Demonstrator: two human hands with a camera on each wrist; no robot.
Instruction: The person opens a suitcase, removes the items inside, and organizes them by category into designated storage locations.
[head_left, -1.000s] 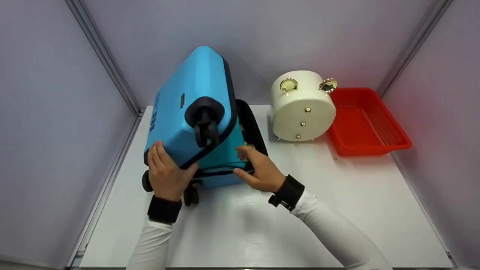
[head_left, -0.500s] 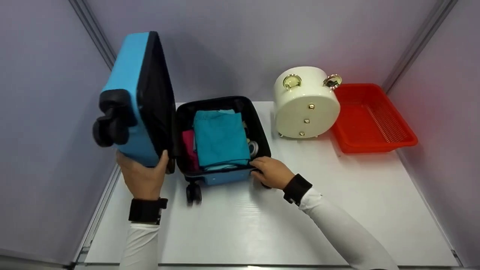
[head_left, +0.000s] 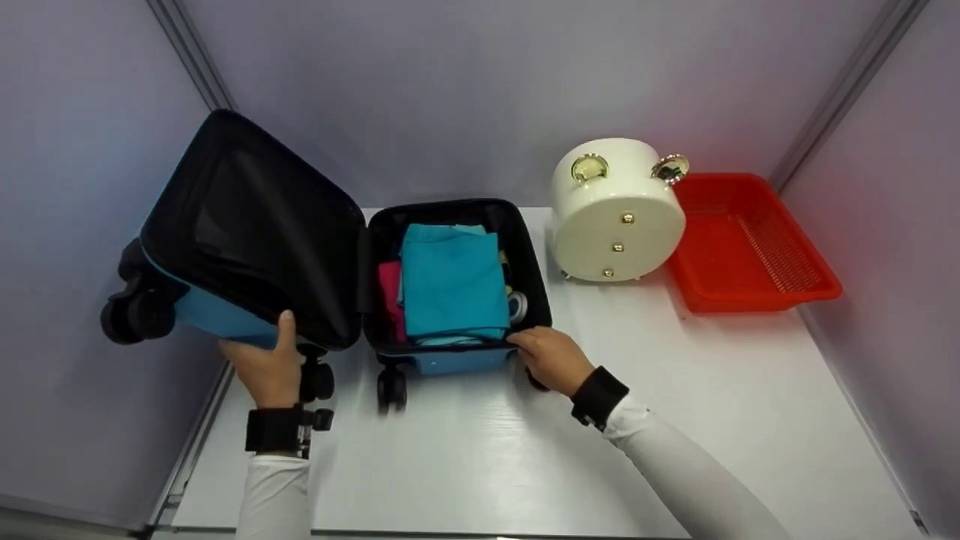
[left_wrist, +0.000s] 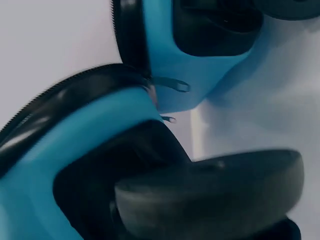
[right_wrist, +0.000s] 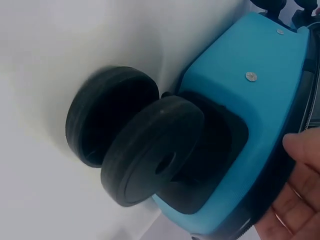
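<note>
A small blue suitcase lies spread apart on the white table in the head view. Its black-lined lid (head_left: 259,225) leans outward at the left, tilted. My left hand (head_left: 264,366) holds the lid's near edge, thumb over the rim. Folded teal cloth (head_left: 454,285) fills the middle of the suitcase base (head_left: 450,363), with pink cloth (head_left: 391,296) to its left and a round grey-white item (head_left: 517,306) at its right. My right hand (head_left: 556,358) grips the base's near right corner; in the right wrist view, its thumb (right_wrist: 304,146) touches the black zipped rim. The left wrist view does not show the left hand.
Behind and to the right stands a cream drum-shaped case (head_left: 619,225) with gold ear-like rings. Beside it is a red plastic basket (head_left: 742,304). Black caster wheels (head_left: 146,313) stick out from the lid. Grey panels enclose the white table (head_left: 480,465) on three sides.
The lid has swung up and over to the left with my left hand on it, uncovering the cloth inside. My right hand has shifted slightly right and down onto the base's corner.
</note>
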